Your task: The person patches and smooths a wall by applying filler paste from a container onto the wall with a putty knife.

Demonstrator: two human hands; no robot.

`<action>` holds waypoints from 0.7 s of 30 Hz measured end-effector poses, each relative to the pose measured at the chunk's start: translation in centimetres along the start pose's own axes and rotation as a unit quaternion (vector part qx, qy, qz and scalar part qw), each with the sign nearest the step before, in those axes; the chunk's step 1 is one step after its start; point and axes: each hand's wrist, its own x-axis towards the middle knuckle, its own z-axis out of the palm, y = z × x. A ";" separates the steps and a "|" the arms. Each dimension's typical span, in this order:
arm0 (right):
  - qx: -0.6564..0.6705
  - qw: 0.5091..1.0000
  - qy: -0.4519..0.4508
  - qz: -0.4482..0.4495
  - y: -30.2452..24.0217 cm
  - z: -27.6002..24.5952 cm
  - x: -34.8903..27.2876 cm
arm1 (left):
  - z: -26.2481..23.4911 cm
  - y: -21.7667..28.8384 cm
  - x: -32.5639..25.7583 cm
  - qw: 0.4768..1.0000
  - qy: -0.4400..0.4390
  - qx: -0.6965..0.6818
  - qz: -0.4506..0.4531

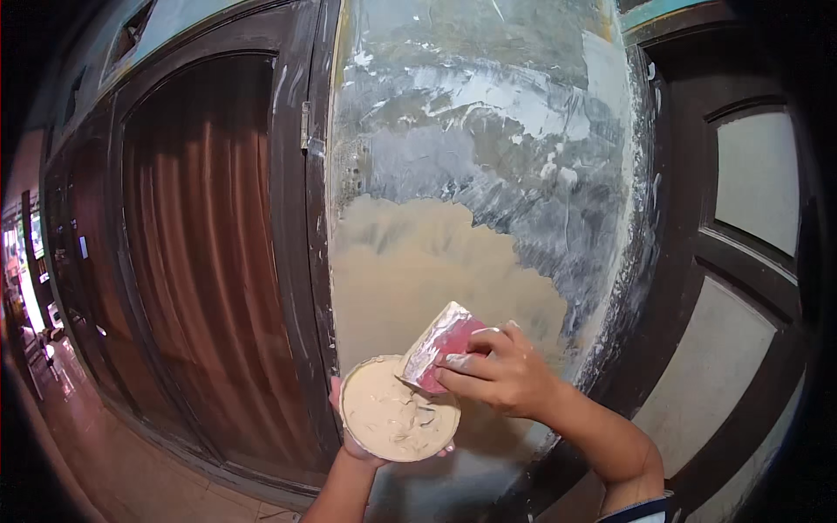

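Note:
My left hand (356,448) cradles a round bowl (345,424) from below, its fingers showing at both sides of the rim. Thick beige putty (384,408) fills the bowl, with ridges and lumps on its surface. In my right hand (506,373) is a pink putty spreader (453,347), pinched between thumb and fingers. White and beige smears coat the spreader's long edge, and its lower corner is at the putty near the bowl's far rim. Specks of putty cling to my right fingers. Behind both hands stands a wall partly coated in smooth beige putty (410,279).
Above the beige coat the wall shows rough grey and white patches (497,96). A dark-framed door with a brown curtain (200,261) borders it on the left. A dark panelled door (706,357) stands on the right. Tiled floor (166,453) shows at lower left.

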 end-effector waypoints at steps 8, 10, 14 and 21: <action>0.034 0.999 0.020 -0.014 1.2 1.9 0.0 | -1.6 -0.1 1.8 1.000 -0.013 0.008 -0.005; 0.039 0.999 0.029 -0.019 1.4 2.5 -0.1 | -2.0 -0.1 2.1 1.000 -0.011 0.004 -0.008; 0.048 0.998 0.047 -0.021 1.6 3.4 -0.3 | -2.7 -0.4 2.6 1.000 -0.009 0.029 -0.005; 0.074 0.996 0.056 -0.011 2.0 3.9 -0.2 | -3.6 -0.9 2.7 0.999 0.011 0.040 0.000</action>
